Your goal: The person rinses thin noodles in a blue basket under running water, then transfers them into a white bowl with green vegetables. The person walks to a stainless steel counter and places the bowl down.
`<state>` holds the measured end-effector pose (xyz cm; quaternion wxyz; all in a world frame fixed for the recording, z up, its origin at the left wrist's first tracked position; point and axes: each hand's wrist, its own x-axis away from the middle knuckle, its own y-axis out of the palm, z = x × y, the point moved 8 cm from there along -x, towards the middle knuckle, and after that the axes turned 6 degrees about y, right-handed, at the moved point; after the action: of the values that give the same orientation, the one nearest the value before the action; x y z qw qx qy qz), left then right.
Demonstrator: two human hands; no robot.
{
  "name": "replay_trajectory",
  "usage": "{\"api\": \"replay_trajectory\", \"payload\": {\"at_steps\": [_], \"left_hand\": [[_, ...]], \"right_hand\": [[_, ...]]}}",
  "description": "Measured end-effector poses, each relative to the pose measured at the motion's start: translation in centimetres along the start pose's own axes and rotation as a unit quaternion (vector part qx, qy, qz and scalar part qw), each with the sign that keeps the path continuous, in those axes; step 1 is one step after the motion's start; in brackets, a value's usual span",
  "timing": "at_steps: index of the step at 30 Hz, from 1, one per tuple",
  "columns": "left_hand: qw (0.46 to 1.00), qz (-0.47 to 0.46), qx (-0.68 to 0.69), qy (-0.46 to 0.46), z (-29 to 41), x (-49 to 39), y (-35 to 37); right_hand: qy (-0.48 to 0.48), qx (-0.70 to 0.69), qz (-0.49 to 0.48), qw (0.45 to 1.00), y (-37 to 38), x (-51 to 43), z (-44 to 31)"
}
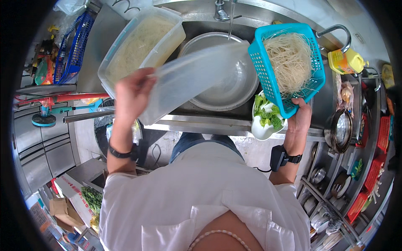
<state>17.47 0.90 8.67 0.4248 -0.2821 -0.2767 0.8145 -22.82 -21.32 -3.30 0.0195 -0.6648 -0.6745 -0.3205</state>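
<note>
My left hand [135,94] grips one end of a translucent plastic lid [191,78], blurred and tilted over the sink. Beside that hand stands a clear plastic tub [110,73] of pale thin noodles [141,44]. In my right hand [300,116] is the near corner of a turquoise perforated basket [265,59], which holds a heap of pale vermicelli [289,62]. Below the basket, a white bowl [262,133] of chopped leafy greens [276,119] sits at the sink's front edge. Partly behind the lid, a round metal basin [241,91] rests in the sink, with water running down towards it.
A faucet [221,12] stands at the back of the steel sink. To the right are a yellow jug [345,61], a curved metal spout [337,29] and stacked metal bowls [339,130]. A blue basket [73,47] and a metal pole [89,116] lie to the left.
</note>
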Motion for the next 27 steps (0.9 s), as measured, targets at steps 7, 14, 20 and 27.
{"api": "replay_trajectory", "payload": {"at_steps": [7, 14, 20, 27], "left_hand": [[0.954, 0.238, 0.143, -0.114, -7.8, 2.0, -17.5], [0.829, 0.233, -0.505, 0.065, -11.0, -4.3, -17.1], [0.95, 0.108, -0.251, 0.15, -10.1, -0.6, 3.8], [0.868, -0.196, 0.137, -0.435, -25.2, 9.8, 26.3]], "right_hand": [[0.004, 0.003, 0.005, 1.0, 0.1, 0.1, 0.2], [-0.009, -0.013, 0.006, 1.0, 0.2, -0.1, 0.8], [-0.007, 0.028, 0.031, 0.999, -0.4, 0.6, 0.9], [-0.01, 0.026, 0.065, 0.997, -0.5, 2.0, 0.8]]}}
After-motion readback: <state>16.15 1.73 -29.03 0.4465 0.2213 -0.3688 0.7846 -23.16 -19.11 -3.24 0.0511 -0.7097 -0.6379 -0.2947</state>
